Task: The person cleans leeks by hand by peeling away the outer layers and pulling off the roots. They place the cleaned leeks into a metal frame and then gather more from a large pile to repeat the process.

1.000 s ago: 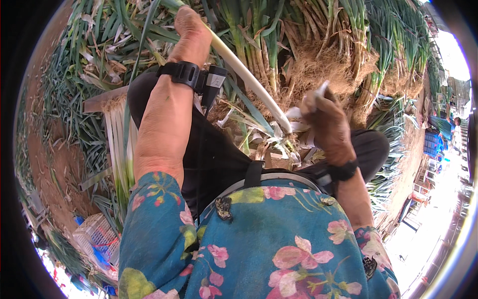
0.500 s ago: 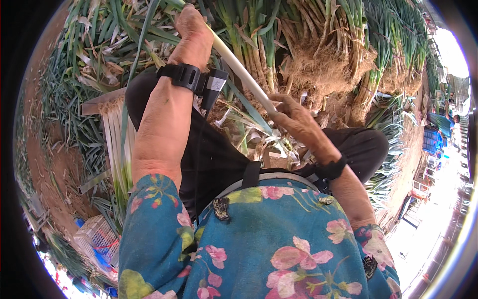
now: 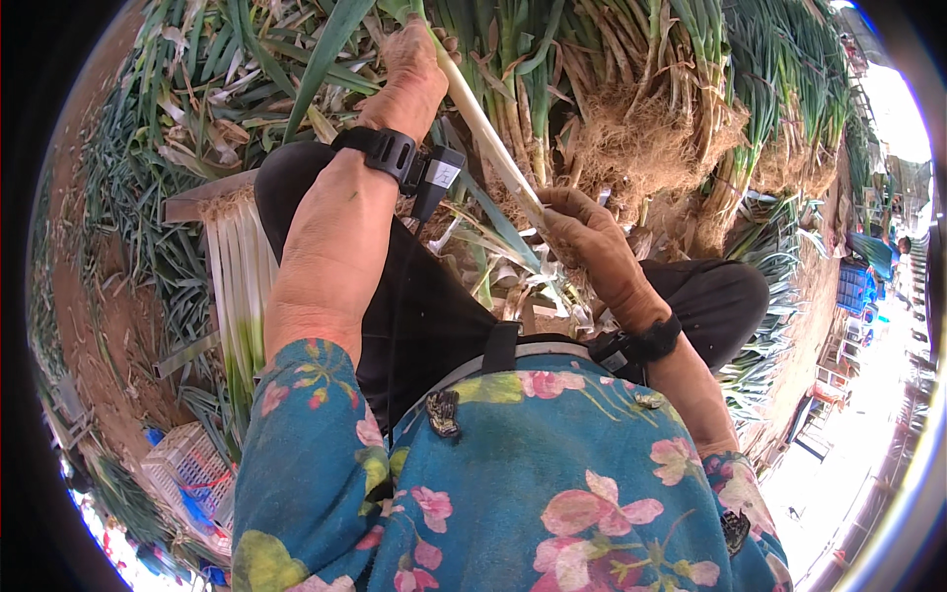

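A long green onion (image 3: 485,128) slants across in front of me, its white stalk running from upper left down to the right. My left hand (image 3: 412,79) is closed around its upper part, where the green leaves (image 3: 333,59) begin. At the lower root end, my right hand (image 3: 597,242) grips the stalk between thumb and fingers; the roots are partly hidden by that hand. Trimmed white-stalked green onions (image 3: 237,266) lie side by side by my left knee, their root ends at a board (image 3: 212,192).
Bundles of rooted green onions (image 3: 651,128) stand ahead and to the right. Loose leaves and peelings (image 3: 227,109) pile up at the left and between my legs. A white plastic crate (image 3: 192,474) sits at lower left, a blue crate (image 3: 854,288) at far right.
My left hand has shifted a little right and down along with the green onion's upper part. A broad green leaf has swung into view beside it. My right hand stays near the root end.
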A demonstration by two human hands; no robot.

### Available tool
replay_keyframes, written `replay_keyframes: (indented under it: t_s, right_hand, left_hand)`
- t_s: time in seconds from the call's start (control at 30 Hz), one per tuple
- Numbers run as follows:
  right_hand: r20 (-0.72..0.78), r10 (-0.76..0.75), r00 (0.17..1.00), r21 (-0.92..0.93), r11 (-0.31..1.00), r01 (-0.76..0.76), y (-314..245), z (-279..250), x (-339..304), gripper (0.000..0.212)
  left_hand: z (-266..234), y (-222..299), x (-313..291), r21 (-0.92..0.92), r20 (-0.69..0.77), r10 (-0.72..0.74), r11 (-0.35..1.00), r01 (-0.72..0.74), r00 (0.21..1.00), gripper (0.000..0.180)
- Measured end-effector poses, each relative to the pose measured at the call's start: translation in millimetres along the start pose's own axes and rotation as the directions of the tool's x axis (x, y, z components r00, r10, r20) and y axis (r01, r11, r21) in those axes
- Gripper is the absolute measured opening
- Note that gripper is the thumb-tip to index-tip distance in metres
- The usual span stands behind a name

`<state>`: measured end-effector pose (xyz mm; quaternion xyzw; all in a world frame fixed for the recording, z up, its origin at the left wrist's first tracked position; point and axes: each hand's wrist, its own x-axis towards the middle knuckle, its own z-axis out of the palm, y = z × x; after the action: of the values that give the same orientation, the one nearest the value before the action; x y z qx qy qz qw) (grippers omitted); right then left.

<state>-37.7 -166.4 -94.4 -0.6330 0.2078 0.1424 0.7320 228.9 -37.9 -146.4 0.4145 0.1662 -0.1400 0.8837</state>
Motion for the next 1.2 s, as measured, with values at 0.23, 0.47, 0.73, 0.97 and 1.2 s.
replay_keyframes:
  t_s: [0.23, 0.47, 0.73, 0.97, 1.2]
  right_hand:
    - [-0.097, -0.238, 0.966, -0.629, 0.767, 0.126, -3, 11, 3, 0.027]
    - [-0.113, -0.251, 0.961, -0.708, 0.699, 0.100, 2, 11, 8, 0.023]
    - [0.011, -0.178, 0.984, -0.565, 0.810, 0.153, 19, 1, 19, 0.030]
    - [-0.002, -0.167, 0.986, -0.477, 0.867, 0.146, 20, 13, 13, 0.024]
    - [0.360, -0.553, 0.752, -0.722, 0.345, 0.599, 4, 20, 10, 0.018]
  left_hand:
    - [5, -1, -5, 0.059, -0.169, 0.081, 0.996, -0.072, 0.982, 0.022]
    - [3, 5, -16, 0.074, -0.171, 0.108, 0.993, -0.096, 0.979, 0.022]
    - [12, 0, -9, 0.135, -0.281, 0.090, 0.989, -0.053, 0.955, 0.022]
    - [17, 3, -17, 0.113, -0.324, 0.072, 0.993, -0.037, 0.943, 0.020]
    - [6, 19, -32, -0.004, -0.113, 0.024, 1.000, -0.024, 0.993, 0.021]
